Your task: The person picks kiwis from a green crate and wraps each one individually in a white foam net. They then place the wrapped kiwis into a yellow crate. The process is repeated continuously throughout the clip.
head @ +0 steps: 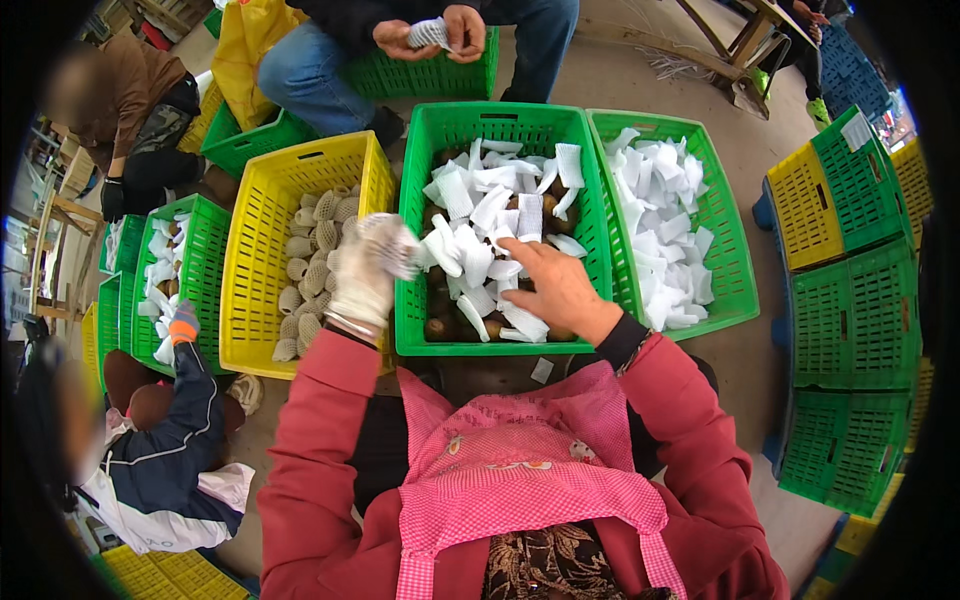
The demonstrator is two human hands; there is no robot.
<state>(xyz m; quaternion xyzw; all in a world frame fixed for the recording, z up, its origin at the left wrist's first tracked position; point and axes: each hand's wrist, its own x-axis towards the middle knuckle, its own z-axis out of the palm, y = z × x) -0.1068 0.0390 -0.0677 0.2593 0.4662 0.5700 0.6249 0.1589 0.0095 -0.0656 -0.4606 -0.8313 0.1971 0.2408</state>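
My left hand [371, 266], in a whitish glove, is over the gap between the yellow crate and the middle green crate. Its fingers close on a blurred foam-netted fruit [391, 244]. My bare right hand [559, 281] reaches with spread fingers over white foam net sleeves [454, 193] in the middle green crate [409, 300]. Brown round fruits [493, 328] show beneath these sleeves. Several netted fruits [311, 277] lie in the yellow crate [259, 255] at left. At right, a green crate [727, 255] holds a heap of foam sleeves [667, 240].
A co-worker's hands [431, 37] hold a foam-netted piece beyond the middle crate. At left, another person's gloved hand [183, 322] reaches into a green crate [206, 255]. Stacked green and yellow crates [855, 322] stand at right. A yellow sack [244, 60] stands at upper left.
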